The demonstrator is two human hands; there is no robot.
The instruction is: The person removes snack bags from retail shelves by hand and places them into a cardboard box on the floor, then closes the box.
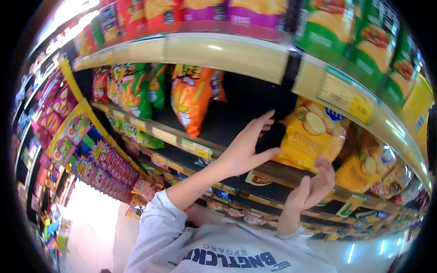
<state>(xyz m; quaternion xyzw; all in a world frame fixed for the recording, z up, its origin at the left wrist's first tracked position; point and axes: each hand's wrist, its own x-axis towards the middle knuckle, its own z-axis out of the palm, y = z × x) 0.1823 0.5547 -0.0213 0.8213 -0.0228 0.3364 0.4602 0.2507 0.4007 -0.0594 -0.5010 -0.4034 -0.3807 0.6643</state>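
My left hand (248, 145) reaches into the shelf with its fingers stretched out and the thumb apart, holding nothing. Its thumb tip lies by the left edge of a yellow chip bag (314, 129) with potatoes printed on it; I cannot tell whether they touch. In front of that bag's lower right part is my right hand (313, 187), slightly blurred, its fingers bent a little and parted from the thumb. Nothing shows in it. An orange snack bag (193, 98) stands on the same shelf, left of my left hand. Another yellow chip bag (364, 166) sits farther right.
Above runs a shelf edge (223, 52) with price labels, carrying green chip canisters (373, 50) and purple and red packs. Green snack bags (135, 91) stand at the left. Lower shelves hold small packs. A yellow-framed display (86, 141) of colourful packets stands by the aisle floor (91, 227).
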